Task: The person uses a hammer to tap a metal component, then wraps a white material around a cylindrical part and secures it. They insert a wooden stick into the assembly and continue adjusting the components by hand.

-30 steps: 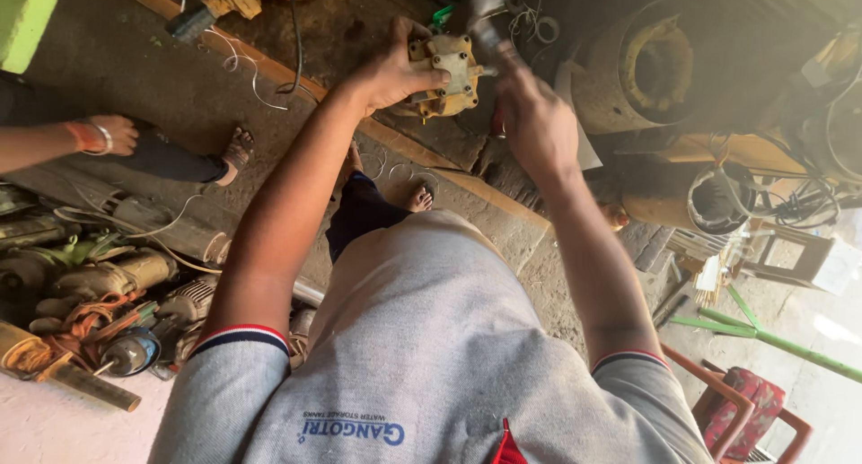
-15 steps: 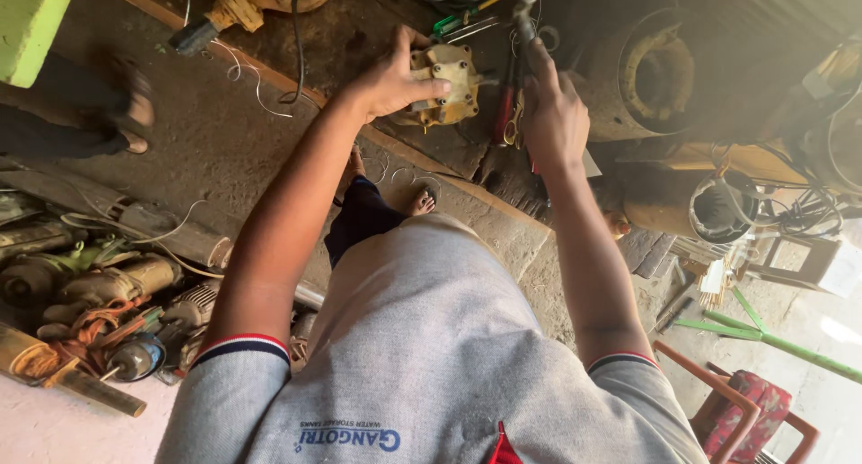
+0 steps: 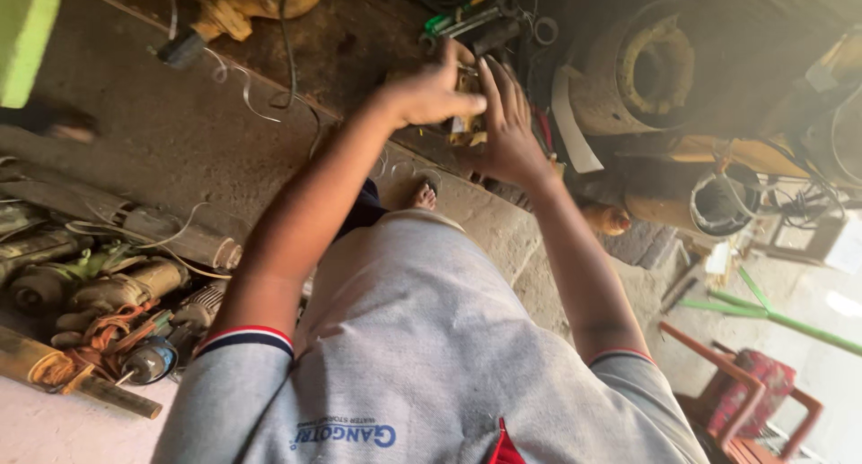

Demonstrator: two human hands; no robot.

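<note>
My left hand point(image 3: 429, 94) is closed over the top of a small yellowish metal part point(image 3: 467, 134), held up above a dirty workbench. My right hand point(image 3: 508, 127) lies against the part's right side with its fingers stretched out and apart, holding no tool. Most of the part is hidden between the two hands. A red-handled tool point(image 3: 544, 127) shows just past my right hand. My grey shirt point(image 3: 422, 338) fills the lower middle, and my bare foot point(image 3: 422, 195) shows below the hands.
Several old motors and wound coils point(image 3: 117, 293) lie at the left. A large rusty round housing point(image 3: 648, 69) stands at the upper right, with hand tools point(image 3: 467, 20) beside it. A wire-filled pot point(image 3: 723, 204), green rods point(image 3: 772, 319) and a red stool point(image 3: 754, 388) are at the right.
My right hand has let go of the long tool it held and now rests flat on the part. Both hands have come together. Another person's arm at the left has left the view.
</note>
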